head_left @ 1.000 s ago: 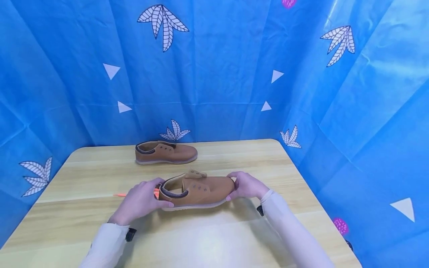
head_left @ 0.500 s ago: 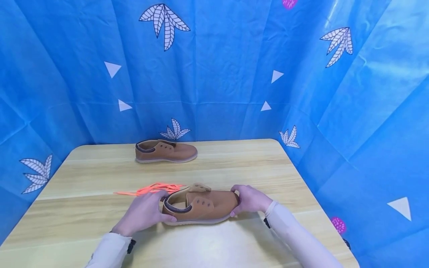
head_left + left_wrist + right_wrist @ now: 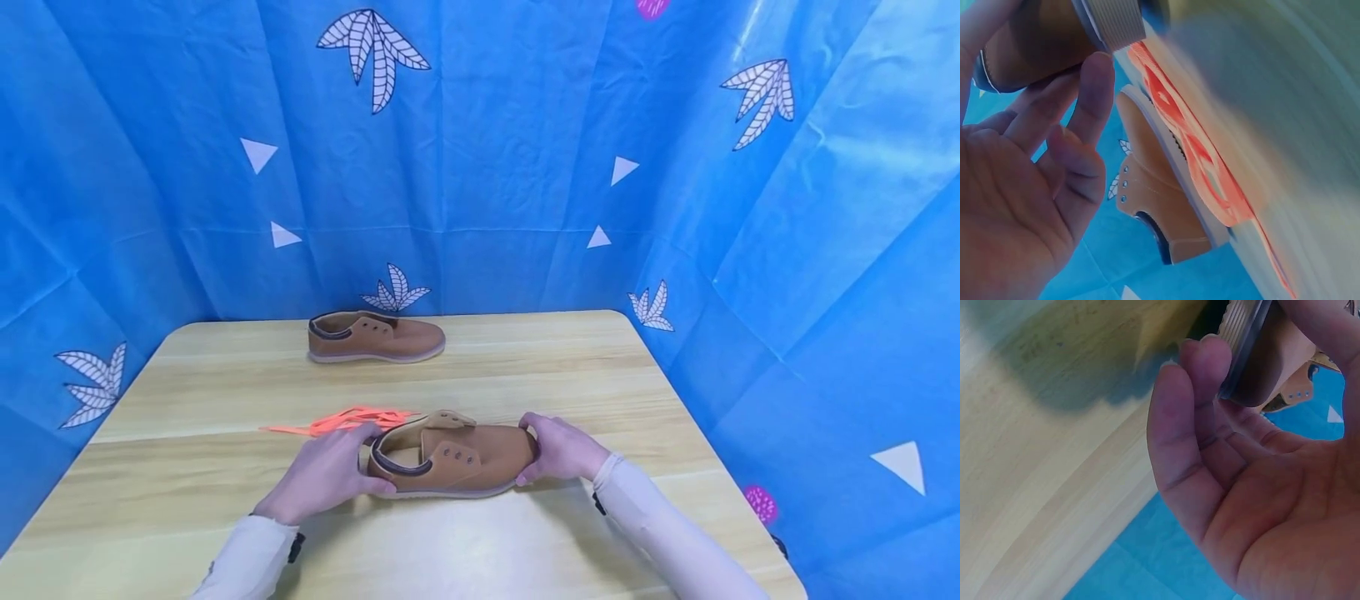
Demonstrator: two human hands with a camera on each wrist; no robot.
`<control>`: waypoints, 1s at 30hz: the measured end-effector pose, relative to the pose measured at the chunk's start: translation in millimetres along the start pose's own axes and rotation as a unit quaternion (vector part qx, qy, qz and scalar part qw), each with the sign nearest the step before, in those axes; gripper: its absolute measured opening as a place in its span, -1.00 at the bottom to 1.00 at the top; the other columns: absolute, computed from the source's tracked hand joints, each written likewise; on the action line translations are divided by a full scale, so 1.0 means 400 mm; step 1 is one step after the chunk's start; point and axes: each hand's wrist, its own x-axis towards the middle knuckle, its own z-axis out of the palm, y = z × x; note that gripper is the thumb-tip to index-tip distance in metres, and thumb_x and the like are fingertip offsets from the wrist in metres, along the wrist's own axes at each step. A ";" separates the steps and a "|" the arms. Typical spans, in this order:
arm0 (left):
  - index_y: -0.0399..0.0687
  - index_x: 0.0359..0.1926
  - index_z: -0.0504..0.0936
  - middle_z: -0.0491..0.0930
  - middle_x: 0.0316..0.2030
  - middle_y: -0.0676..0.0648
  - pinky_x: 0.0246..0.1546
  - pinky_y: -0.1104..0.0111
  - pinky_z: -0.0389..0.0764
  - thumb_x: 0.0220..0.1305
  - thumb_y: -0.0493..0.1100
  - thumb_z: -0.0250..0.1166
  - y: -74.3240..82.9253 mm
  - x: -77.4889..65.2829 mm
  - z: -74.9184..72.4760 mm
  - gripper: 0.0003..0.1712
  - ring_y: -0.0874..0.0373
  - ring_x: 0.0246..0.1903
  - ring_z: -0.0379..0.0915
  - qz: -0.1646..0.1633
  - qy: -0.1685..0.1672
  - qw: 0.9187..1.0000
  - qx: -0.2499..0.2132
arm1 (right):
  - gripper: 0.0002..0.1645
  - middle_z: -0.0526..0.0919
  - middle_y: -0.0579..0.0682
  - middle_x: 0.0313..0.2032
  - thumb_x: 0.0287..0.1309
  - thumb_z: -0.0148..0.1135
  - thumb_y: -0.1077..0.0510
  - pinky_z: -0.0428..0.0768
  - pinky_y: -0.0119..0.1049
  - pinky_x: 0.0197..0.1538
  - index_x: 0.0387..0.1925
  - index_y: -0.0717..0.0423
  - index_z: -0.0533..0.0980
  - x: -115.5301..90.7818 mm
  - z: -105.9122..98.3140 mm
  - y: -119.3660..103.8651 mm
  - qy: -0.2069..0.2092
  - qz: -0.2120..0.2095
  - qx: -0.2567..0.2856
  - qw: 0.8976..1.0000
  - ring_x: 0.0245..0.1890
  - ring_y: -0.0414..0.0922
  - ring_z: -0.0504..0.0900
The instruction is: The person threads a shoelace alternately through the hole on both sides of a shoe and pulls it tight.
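Observation:
A brown shoe [image 3: 495,454] with bare eyelets lies sideways across the near middle of the table, its toe to the right and its eyelet flaps spread apart. My left hand [image 3: 326,473] grips the heel, thumb on the near side and fingers behind it. At the toe, my right hand [image 3: 562,450] holds the shoe between thumb and fingers. In the left wrist view the heel [image 3: 1041,44] sits between thumb and fingers, and in the right wrist view the toe [image 3: 1266,369] does. Orange shoelaces [image 3: 360,419] lie in a loose bundle just behind the left hand.
A second brown shoe [image 3: 378,337], also without laces, stands upright near the back edge of the wooden table [image 3: 555,358], toe to the right. Blue patterned curtains [image 3: 510,167] hang close behind the table and along its sides.
Both hands have brought the shoe down and toward me, onto the table. The orange laces, mostly hidden behind the hand and shoe earlier, now show. Between the last two frames little differs.

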 end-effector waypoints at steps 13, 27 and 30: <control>0.04 0.34 0.53 0.49 -0.45 0.14 -0.39 0.32 0.37 -0.22 0.41 0.62 -0.004 -0.008 0.000 0.10 0.27 -0.49 0.32 -0.007 -0.019 0.999 -0.025 | -0.04 0.72 0.13 0.04 -0.30 0.78 -0.02 0.63 0.06 0.16 0.16 0.13 0.49 -0.007 0.005 0.005 0.011 -0.006 -0.006 1.000 0.02 0.05 0.69; -0.17 0.21 0.62 0.72 -0.03 -0.09 -0.20 0.24 0.66 0.43 -0.07 0.32 -0.145 0.013 -0.129 -0.57 0.14 -0.20 0.61 -0.013 -0.072 0.992 -0.107 | 0.02 0.62 -0.06 -0.41 -0.16 0.71 0.05 0.56 -0.24 -0.28 0.31 0.32 0.41 -0.004 -0.029 0.024 -0.053 -0.010 0.000 0.999 -0.39 -0.16 0.57; -0.24 0.15 0.64 0.72 -0.09 -0.14 -0.11 0.10 0.69 0.49 -0.14 0.23 -0.185 0.052 -0.128 -0.66 0.08 -0.18 0.63 -0.026 -0.050 0.994 -0.092 | -0.07 0.59 -0.07 -0.46 -0.08 0.66 0.10 0.51 -0.28 -0.32 0.29 0.34 0.44 -0.002 -0.047 0.023 -0.064 -0.004 -0.004 0.998 -0.44 -0.17 0.53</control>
